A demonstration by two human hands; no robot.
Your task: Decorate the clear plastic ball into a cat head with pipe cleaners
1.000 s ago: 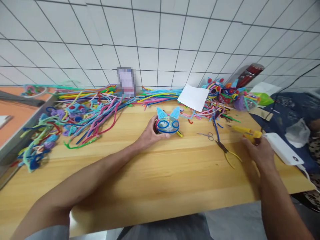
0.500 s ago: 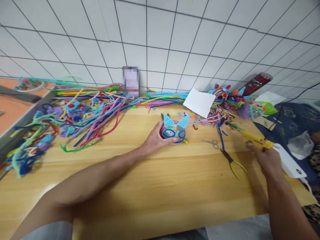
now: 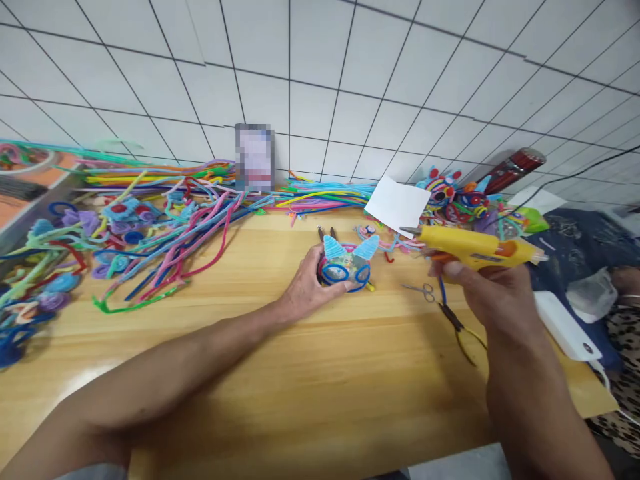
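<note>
My left hand (image 3: 313, 283) grips a small round craft figure (image 3: 347, 267) on the wooden table. The figure has light blue pointed ears and dark blue loops of pipe cleaner like eye rings on its front. Raised over the table's right side, my right hand (image 3: 493, 293) holds a yellow glue gun (image 3: 473, 248), its nozzle pointing left. Below the gun lie small scissors (image 3: 424, 291) and yellow-handled pliers (image 3: 457, 323), the pliers partly hidden by my right wrist. Dark tips of another tool (image 3: 327, 233) show behind the figure.
Pipe cleaners (image 3: 185, 227) pile up at the left and along the wall. A phone (image 3: 255, 157) leans there beside a white paper sheet (image 3: 397, 203). Finished-looking figures (image 3: 450, 193) and a red flask (image 3: 515, 167) stand back right. A white power bank-like box (image 3: 567, 327) lies right.
My right hand has lifted the glue gun off the right side and brought it left and up. My left hand stays on the figure. The view has shifted slightly.
</note>
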